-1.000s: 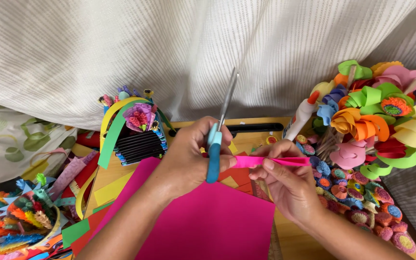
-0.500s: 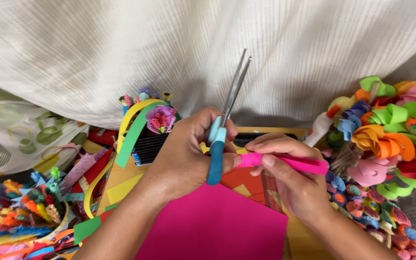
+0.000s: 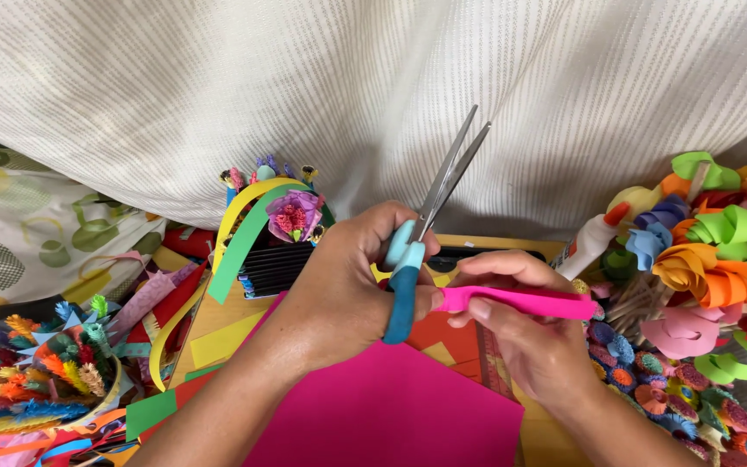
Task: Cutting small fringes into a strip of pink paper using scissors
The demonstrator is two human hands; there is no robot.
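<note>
Head view, left hand (image 3: 339, 285): closed around the blue handles of the scissors (image 3: 425, 233), thumb and fingers through the loops; blades point up and away, slightly parted.
Head view, right hand (image 3: 533, 333): pinched shut on a pink strip (image 3: 520, 301), which runs sideways from the scissor handles out past the thumb.
Change: half a second ago the blades lay nearly together; now a small gap shows at the tips. The strip sits at about the same place between the hands. The camera has drifted a little, so the clutter sits slightly further left.
Meaning: judged from this, the scissors are opening with the strip held ready beside the handles, not yet between the blades.
Pink sheet (image 3: 391, 406): flat below both hands, partly under the wrists.
Bowl (image 3: 105, 393): far left of the left hand, filled with small fringed paper pieces in many colours.
Black holder (image 3: 274, 264): just beyond the left hand, with a purple paper flower (image 3: 294, 214) and curved yellow and green strips on it.
Flower pile (image 3: 702, 259): right of the right hand, loose rolled paper flowers; a glue bottle (image 3: 590, 242) leans beside it.
</note>
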